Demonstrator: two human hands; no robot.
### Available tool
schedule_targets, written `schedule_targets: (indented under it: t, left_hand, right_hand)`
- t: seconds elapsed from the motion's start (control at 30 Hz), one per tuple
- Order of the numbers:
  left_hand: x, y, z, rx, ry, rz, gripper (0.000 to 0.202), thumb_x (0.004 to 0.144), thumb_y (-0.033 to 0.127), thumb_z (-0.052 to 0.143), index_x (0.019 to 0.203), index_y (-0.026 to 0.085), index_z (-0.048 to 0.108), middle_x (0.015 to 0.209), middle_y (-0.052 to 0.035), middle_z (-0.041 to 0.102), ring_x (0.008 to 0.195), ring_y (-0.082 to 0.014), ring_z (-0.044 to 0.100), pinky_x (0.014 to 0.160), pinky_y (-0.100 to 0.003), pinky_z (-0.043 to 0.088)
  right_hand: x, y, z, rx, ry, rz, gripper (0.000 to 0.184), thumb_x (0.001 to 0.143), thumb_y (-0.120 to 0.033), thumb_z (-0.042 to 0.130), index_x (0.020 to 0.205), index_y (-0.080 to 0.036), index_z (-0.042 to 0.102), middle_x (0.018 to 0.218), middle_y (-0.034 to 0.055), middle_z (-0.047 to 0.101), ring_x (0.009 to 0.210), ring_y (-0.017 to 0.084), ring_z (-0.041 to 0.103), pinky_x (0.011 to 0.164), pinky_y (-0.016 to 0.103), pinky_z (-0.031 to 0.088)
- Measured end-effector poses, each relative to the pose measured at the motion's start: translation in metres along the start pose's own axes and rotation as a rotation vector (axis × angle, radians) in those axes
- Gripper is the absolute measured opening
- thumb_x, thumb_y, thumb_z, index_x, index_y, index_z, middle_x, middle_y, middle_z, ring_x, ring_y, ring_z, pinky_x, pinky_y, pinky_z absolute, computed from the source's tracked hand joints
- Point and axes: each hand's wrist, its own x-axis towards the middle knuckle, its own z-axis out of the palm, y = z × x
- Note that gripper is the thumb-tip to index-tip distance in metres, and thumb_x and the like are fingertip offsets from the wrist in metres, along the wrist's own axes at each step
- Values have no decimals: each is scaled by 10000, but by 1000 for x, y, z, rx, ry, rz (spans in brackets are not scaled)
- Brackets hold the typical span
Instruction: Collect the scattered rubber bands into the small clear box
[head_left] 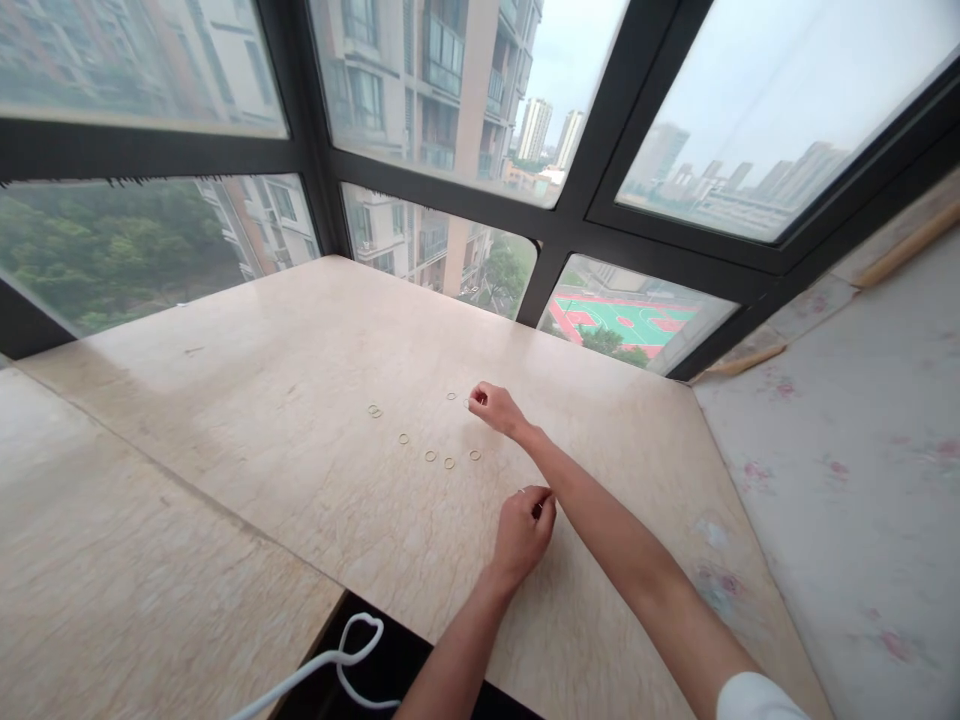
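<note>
Yellowish rings [475,460] near 2 hands [496,408]

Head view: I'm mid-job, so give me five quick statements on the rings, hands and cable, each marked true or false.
1. The right hand is nearer the window frame than the left hand. True.
2. Two rings overlap at the left end of the group. True.
3. The white cable lies among the rings. False: the white cable loops over the dark opening at the bottom.
4. All the rings sit in one stack. False: several lie apart on the pale surface.
5. A white sleeve shows on the left arm. False: the sleeve is on the right arm.
</note>
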Motion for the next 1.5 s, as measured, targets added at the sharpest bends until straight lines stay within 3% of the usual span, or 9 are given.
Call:
schedule_targets:
  t: [0.2,0.33,0.43,0.57,0.7,0.9,1.1,1.33,1.5]
  left_hand:
    - [2,0,0,-56,-2,-13,236,874,265,475,914,169,687,826,-85,704,758,-188,637,728,-316,467]
    - [3,-2,0,-78,-7,-23,252,872,298,481,919,158,685,839,-84,703,761,-180,652,706,-293,494]
    - [4,-3,1,-100,-8,-28,255,861,313,493,919,152,682,863,-84,704,766,-176,661,682,-276,508]
    - [4,-2,0,-111,-18,-61,266,843,336,506,925,149,677,846,-84,703,735,-172,665,667,-271,514]
    - [4,1,-1,-94,-15,-85,286,827,362,519,926,147,679,809,-76,699,717,-175,659,644,-264,505]
    - [4,6,-2,-93,-12,-124,330,815,408,541,947,140,680,764,-64,683,669,-170,636,598,-248,480]
    - [3,5,-3,-121,0,-136,351,812,429,546,956,135,675,759,-57,671,616,-150,604,562,-236,460]
    - [2,6,-5,-123,-1,-129,346,818,430,545,955,138,672,751,-50,662,615,-143,591,571,-235,459]
    - [0,2,-6,-141,-16,-124,330,818,415,543,946,139,671,752,-50,662,622,-140,594,565,-229,462]
  right_hand:
    - [-82,13,-41,292,153,146,217,803,-388,510,828,-175,477,794,8,605,460,64,514,445,199,401]
    - [-160,27,-66,395,293,265,263,822,-428,499,859,-170,472,862,47,641,386,49,487,356,187,324]
    - [-226,37,-79,511,414,382,330,780,-460,600,890,-158,525,862,58,657,374,51,492,336,180,313]
    - [-304,46,-92,495,558,524,402,735,-486,668,936,-145,599,934,91,671,338,35,448,305,185,301]
    - [-354,49,-106,393,735,607,416,716,-490,692,926,-136,638,940,105,680,352,42,446,317,201,336]
    - [-375,59,-122,167,879,642,417,767,-509,625,936,-131,672,998,126,695,364,60,467,336,215,379]
    - [-380,68,-121,-147,741,574,347,843,-426,536,980,-163,715,1085,110,688,353,61,472,392,239,441]
    - [-395,50,-107,-19,757,463,362,869,-444,526,1014,-169,712,1017,104,697,520,117,564,415,234,483]
    - [-402,45,-78,59,602,410,351,896,-433,505,1053,-187,701,1029,97,691,624,152,632,506,259,534]
